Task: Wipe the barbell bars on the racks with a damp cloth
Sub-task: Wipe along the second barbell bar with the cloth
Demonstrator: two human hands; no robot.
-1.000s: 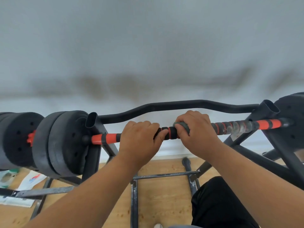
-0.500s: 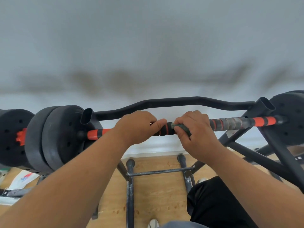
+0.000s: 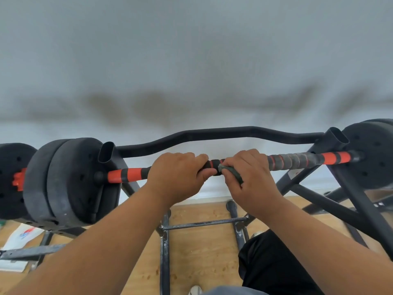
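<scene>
the barbell bar lies across the rack. the left hand curls its fingers around it, likely as a brace, while the right hand wraps the dark cloth onto it to rub.

Both hands around barbell bar

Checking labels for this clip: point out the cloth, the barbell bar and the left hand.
cloth (image 3: 231, 172), head view, dark fold beside the right thumb.
barbell bar (image 3: 127, 175), head view, orange band left of the hands.
left hand (image 3: 176, 177), head view, back of the hand.
</scene>
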